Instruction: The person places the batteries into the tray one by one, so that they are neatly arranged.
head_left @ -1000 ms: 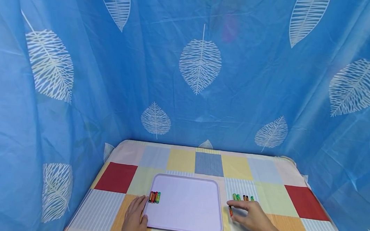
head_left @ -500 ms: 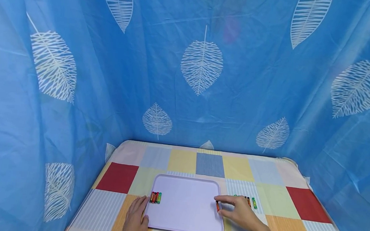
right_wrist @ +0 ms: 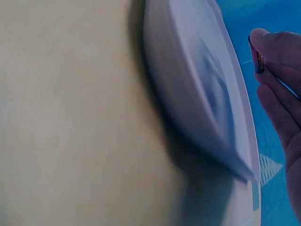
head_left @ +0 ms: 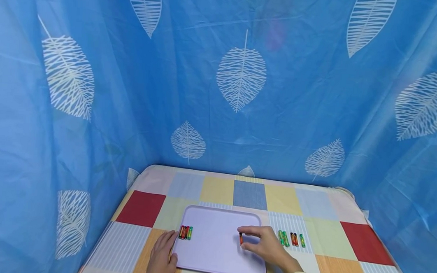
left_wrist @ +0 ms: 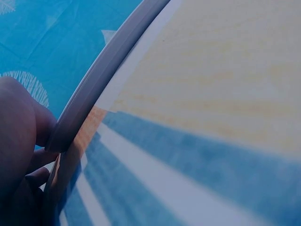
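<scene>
Mid-carry, your right fingers [head_left: 250, 229] pinch a battery [head_left: 240, 239], now brought over the tray [head_left: 208, 251] beneath them; your left fingers [head_left: 167, 239], relaxed, touch its edge.

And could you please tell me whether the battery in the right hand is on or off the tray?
Off: the fingers pinch the battery clear of the tray, blue curtain showing between.

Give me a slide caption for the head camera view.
Right hand pinches a battery above a lilac tray while the left hand touches its edge.
</scene>
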A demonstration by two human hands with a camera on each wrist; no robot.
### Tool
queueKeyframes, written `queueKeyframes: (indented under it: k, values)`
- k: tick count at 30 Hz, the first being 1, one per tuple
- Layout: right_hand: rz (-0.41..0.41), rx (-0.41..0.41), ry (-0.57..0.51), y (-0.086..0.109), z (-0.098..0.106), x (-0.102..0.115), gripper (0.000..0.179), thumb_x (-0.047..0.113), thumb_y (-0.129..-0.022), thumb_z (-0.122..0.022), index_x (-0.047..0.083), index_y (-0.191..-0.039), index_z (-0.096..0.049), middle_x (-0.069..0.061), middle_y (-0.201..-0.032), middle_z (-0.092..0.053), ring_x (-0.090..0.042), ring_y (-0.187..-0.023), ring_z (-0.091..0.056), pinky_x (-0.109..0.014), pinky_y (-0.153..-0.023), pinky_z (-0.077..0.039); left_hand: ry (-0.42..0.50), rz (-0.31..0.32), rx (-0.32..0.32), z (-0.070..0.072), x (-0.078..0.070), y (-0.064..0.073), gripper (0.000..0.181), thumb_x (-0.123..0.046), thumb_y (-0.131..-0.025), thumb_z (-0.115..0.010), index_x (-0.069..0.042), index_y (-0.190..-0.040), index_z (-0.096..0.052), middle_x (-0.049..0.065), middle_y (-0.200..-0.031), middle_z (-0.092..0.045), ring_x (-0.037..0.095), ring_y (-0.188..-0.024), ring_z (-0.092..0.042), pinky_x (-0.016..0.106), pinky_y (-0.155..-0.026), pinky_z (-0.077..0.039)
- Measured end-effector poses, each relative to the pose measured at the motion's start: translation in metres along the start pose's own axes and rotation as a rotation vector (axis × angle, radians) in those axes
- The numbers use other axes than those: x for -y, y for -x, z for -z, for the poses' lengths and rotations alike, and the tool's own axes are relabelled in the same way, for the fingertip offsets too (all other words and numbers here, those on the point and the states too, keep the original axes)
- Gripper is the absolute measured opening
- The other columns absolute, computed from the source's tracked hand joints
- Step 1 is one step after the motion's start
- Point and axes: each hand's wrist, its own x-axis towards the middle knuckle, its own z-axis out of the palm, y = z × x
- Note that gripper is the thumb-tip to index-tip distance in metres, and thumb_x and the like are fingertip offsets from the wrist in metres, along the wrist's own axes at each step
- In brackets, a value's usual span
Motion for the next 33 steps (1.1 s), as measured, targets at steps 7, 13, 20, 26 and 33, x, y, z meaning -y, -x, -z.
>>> queueKeyframes:
  k: [7,13,20,26,33]
  values:
    - [0.008,-0.044,0.006,-0.020,-0.018,0.009,0.042,0.015,-0.090,-0.090,0.005,-0.129,-0.080,-0.004,-0.127,-0.082,-0.022,-0.117,-0.079,-0.034,-0.105,-0.064,-0.008,-0.015,-0.004,0.001,0.000,0.000,0.063,0.002,-0.092,-0.066,0.002,-0.155,-0.057,0.023,-0.163,-0.052,0.051,-0.158,-0.034,0.074,-0.131,-0.023]
    - [0.003,-0.047,-0.044,-0.034,-0.033,0.020,0.042,0.013,-0.090,-0.089,0.004,-0.130,-0.079,-0.004,-0.128,-0.082,-0.025,-0.116,-0.079,-0.033,-0.106,-0.063,-0.007,-0.018,-0.003,0.002,-0.002,0.002,0.063,0.002,-0.092,-0.066,0.002,-0.155,-0.057,0.024,-0.162,-0.052,0.051,-0.157,-0.035,0.074,-0.130,-0.024]
    - [-0.003,-0.024,-0.068,-0.051,-0.051,0.031,0.043,0.013,-0.092,-0.088,0.003,-0.132,-0.078,-0.005,-0.129,-0.081,-0.025,-0.117,-0.079,-0.035,-0.106,-0.064,-0.005,-0.033,-0.022,0.001,-0.002,0.003,0.063,0.003,-0.092,-0.066,0.002,-0.154,-0.058,0.024,-0.161,-0.054,0.051,-0.156,-0.036,0.073,-0.129,-0.026]
    - [0.005,-0.024,-0.082,-0.065,-0.069,0.038,0.042,0.010,-0.091,-0.088,0.002,-0.131,-0.078,-0.008,-0.128,-0.081,-0.027,-0.117,-0.079,-0.036,-0.106,-0.064,0.010,-0.094,-0.065,0.001,0.000,0.005,0.064,0.007,-0.088,-0.067,0.003,-0.152,-0.060,0.024,-0.158,-0.057,0.051,-0.155,-0.039,0.073,-0.128,-0.027]
    - [-0.007,-0.022,-0.135,-0.077,-0.089,0.046,0.043,0.007,-0.089,-0.089,0.001,-0.130,-0.078,-0.009,-0.128,-0.081,-0.031,-0.116,-0.079,-0.036,-0.106,-0.064,0.016,-0.073,-0.050,0.000,-0.001,0.005,0.063,0.005,-0.089,-0.067,0.003,-0.152,-0.060,0.023,-0.159,-0.056,0.051,-0.156,-0.037,0.074,-0.128,-0.026]
